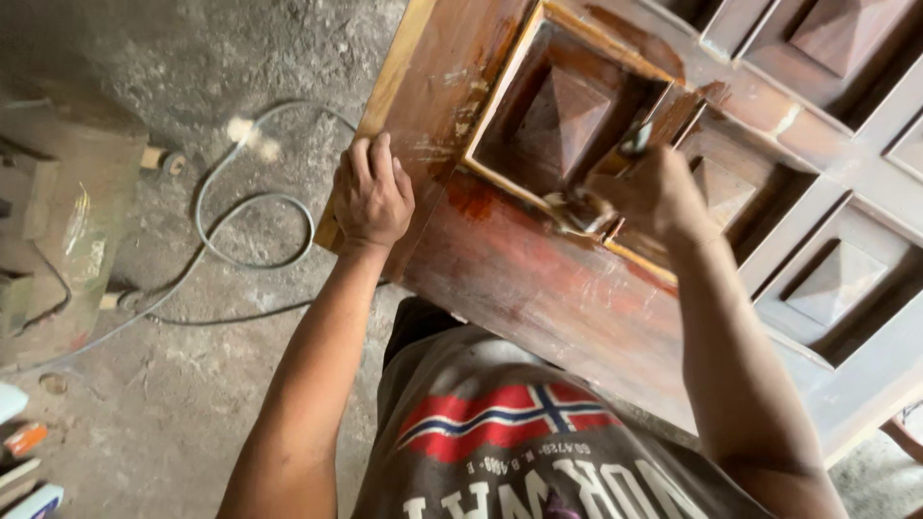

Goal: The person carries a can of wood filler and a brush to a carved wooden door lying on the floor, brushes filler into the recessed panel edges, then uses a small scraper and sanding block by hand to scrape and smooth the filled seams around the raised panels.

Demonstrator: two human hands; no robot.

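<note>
left hand (371,195) flat, clamped on the door's (538,279) left edge so it won't slide | right hand (646,192) gripping scraper (630,146), blurry, working 1 recessed panel's (558,120) corner

We stand before the brown panelled wooden door (538,279), which lies flat. Our left hand (371,197) rests on its left edge; our right hand (654,197) sits further right, over the frame of a sunken panel. On the concrete floor (173,404) to the door's left lies a looped grey cable (252,216).
</note>
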